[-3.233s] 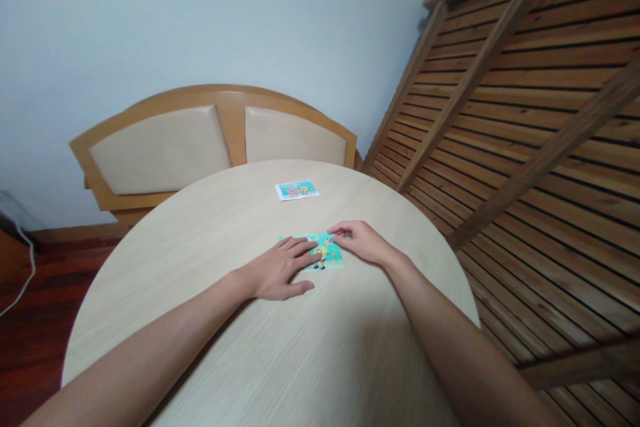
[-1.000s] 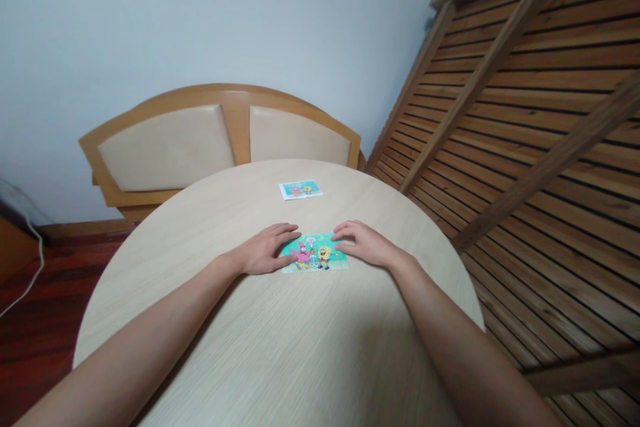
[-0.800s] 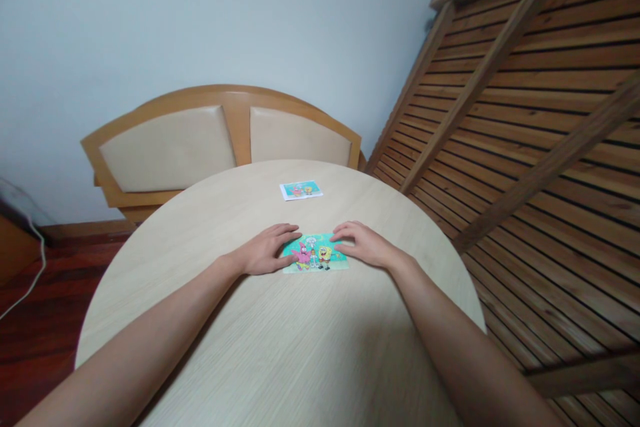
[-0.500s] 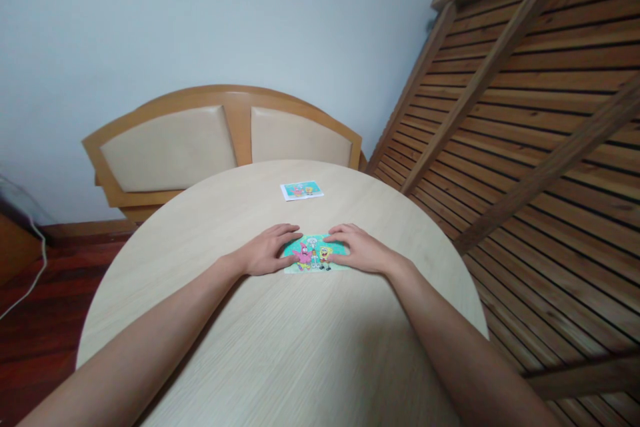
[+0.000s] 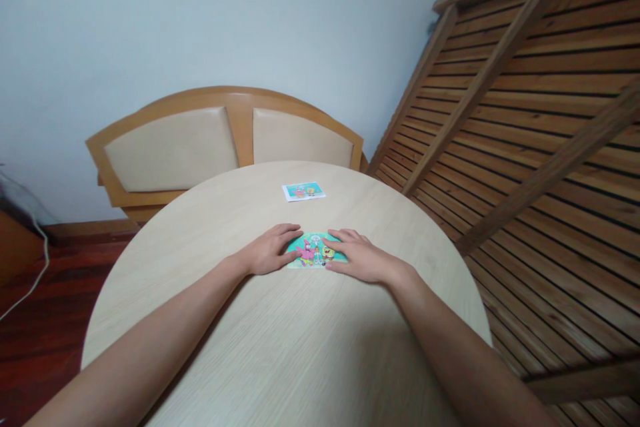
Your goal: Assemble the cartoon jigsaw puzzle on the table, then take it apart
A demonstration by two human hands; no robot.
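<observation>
A flat teal cartoon picture, with a pink starfish and a yellow sponge figure, lies on the round table between my hands. My left hand rests on its left edge, fingers stretched and thumb touching near the pink figure. On the other side, my right hand lies with fingers spread over the right part, covering some of the yellow figure; its thumb is by the lower edge. Whether the picture is one card or joined pieces, I cannot tell.
Farther back on the table lies a smaller cartoon picture sheet with a white border. Behind the table stands a wooden headboard with cream panels. A slatted wooden frame leans at the right. A white cable hangs at the left.
My right hand has shifted a little toward me and to the left over the picture; its thumb has dropped to the lower edge. My left hand stays nearly in place.
</observation>
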